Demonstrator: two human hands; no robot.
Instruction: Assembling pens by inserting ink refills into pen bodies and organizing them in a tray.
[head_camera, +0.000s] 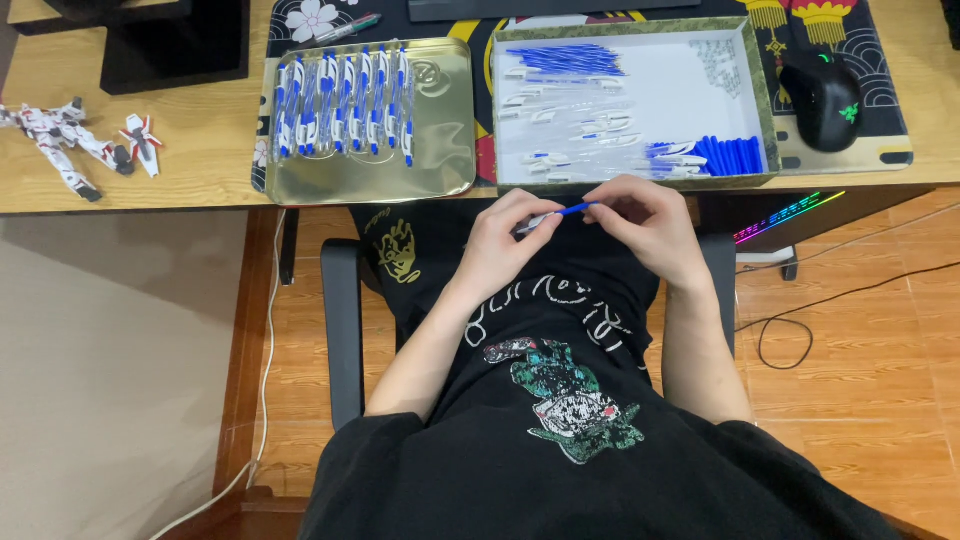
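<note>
Two hands meet mid-frame, left hand and right hand pinching a light, stiff, slippery pen, best gripped by its barrel.

A white toy robot figure lies on the wooden desk. A black computer mouse sits on a patterned desk mat. A black cable curls on the floor.
</note>
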